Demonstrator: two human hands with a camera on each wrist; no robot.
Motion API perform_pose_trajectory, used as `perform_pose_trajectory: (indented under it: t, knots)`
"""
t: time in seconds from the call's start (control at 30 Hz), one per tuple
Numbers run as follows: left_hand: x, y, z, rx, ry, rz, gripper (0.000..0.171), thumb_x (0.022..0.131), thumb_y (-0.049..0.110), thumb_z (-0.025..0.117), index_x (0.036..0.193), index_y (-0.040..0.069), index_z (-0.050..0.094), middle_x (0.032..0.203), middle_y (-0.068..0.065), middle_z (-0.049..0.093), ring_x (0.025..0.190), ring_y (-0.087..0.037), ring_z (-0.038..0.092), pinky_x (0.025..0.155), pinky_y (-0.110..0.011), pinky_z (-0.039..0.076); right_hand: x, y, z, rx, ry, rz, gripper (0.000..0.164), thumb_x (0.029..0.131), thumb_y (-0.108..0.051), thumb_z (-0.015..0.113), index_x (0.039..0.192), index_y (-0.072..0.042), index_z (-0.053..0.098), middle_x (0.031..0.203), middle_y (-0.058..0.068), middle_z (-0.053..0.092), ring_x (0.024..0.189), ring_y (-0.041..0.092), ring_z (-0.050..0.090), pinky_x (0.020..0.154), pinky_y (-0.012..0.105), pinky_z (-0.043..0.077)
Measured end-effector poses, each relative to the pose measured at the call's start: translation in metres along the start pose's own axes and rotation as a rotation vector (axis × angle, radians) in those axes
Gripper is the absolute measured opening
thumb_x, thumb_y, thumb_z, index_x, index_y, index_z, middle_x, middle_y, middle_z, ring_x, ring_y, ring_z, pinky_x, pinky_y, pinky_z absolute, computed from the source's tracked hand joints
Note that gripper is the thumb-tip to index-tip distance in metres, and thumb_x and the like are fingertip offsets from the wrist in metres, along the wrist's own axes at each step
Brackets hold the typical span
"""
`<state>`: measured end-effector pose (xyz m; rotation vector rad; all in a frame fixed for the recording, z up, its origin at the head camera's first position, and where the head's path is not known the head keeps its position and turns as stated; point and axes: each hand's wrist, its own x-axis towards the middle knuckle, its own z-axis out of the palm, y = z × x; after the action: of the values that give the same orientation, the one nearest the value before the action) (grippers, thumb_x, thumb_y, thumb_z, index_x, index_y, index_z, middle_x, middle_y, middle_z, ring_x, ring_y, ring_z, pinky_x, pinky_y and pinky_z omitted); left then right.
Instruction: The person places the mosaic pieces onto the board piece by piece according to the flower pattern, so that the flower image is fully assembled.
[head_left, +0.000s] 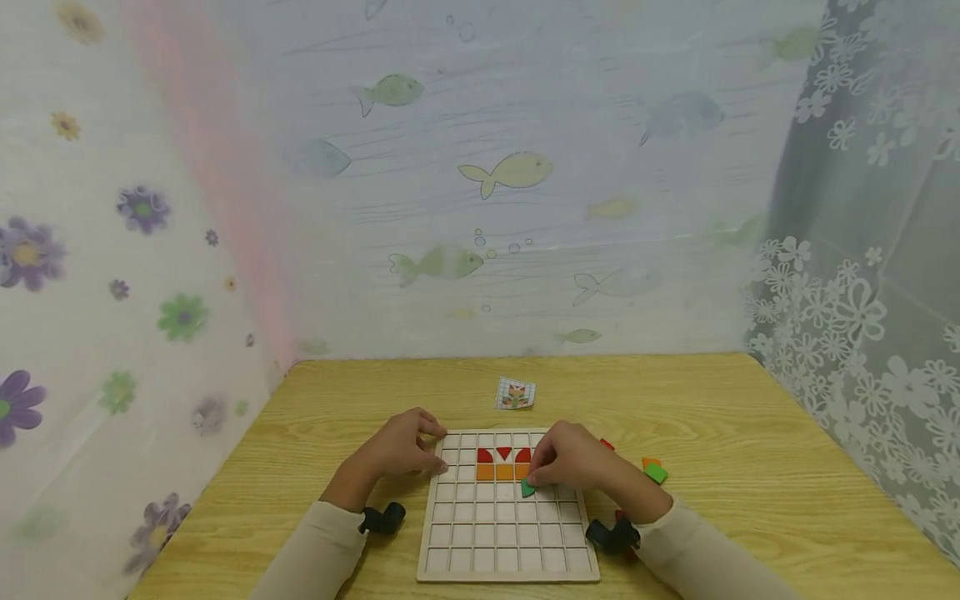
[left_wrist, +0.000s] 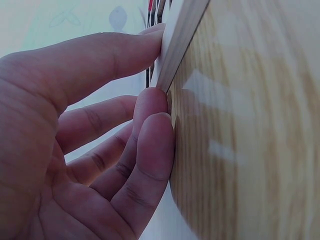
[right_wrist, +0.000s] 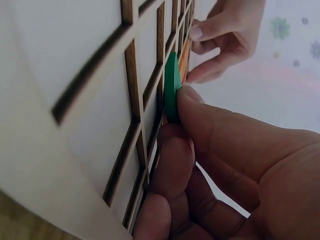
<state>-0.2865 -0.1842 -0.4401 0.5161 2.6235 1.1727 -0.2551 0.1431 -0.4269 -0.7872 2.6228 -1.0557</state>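
From the head, a pale grid board [head_left: 497, 534] lies on the wood-grained table [head_left: 360, 383]. The left hand [head_left: 401, 446] is at the board's left edge near its far corner, thumb and fingers loosely bent and set apart, touching the board rather than pinching it. The right hand [head_left: 572, 458] is over the board's right part, a narrow pinch of thumb and fingers holding a green piece [head_left: 528, 490] with a curved side. That piece is over the board's fourth row from the far edge, just nearer the person than the row of orange squares [head_left: 504, 472]. In the board's second row sit two rounded red pieces [head_left: 484, 456] with a red triangle [head_left: 504, 454] between them. Beyond the board's far edge lies a printed card [head_left: 515, 393] with a coloured pattern. Right of the board are a loose orange piece [head_left: 652, 461] and a bright green piece [head_left: 656, 473], touching or overlapping.

From the left wrist, the thumb meets the board's rim, while two fingertips lie lower, by the board's side and the tabletop, a gap between them and the thumb.

From the right wrist, thumb and finger hold the green piece close above the board's grid; whether it touches the board cannot be told
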Motion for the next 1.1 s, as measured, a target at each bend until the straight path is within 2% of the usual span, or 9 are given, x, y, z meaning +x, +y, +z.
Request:
perform_pose_trajectory:
  t: [0.4, 0.7, 1.1]
  knots:
    - [-0.001, 0.001, 0.000, -0.005, 0.000, 0.003, 0.056, 0.079, 0.015, 0.091, 0.130, 0.002, 0.070, 0.142, -0.013, 0.053, 0.084, -0.017, 0.066, 0.064, -0.033, 0.058, 0.000, -0.002, 0.003, -0.014, 0.001, 0.018, 0.014, 0.087, -0.017, 0.085, 0.074, -0.018, 0.080, 0.071, -0.010, 0.071, 0.069, 0.009, 0.058, 0.063, 0.026, 0.049]
    - [0.000, 0.000, -0.001, 0.003, -0.004, 0.019, 0.055, 0.079, 0.014, 0.091, 0.129, 0.001, 0.071, 0.142, -0.014, 0.053, 0.085, -0.017, 0.067, 0.064, -0.033, 0.058, 0.000, -0.006, 0.006, -0.010, 0.015, 0.009, 0.017, 0.086, -0.016, 0.086, 0.072, -0.015, 0.076, 0.068, -0.006, 0.068, 0.068, 0.012, 0.057, 0.060, 0.028, 0.047]
    - [0.000, -0.001, 0.000, 0.003, -0.004, 0.019, 0.056, 0.080, 0.015, 0.090, 0.130, 0.001, 0.071, 0.143, -0.014, 0.053, 0.083, -0.016, 0.067, 0.064, -0.032, 0.058, 0.000, -0.004, 0.010, -0.062, 0.031, 0.012, 0.020, 0.087, -0.020, 0.085, 0.071, -0.019, 0.073, 0.067, -0.009, 0.065, 0.066, 0.011, 0.056, 0.059, 0.028, 0.048]
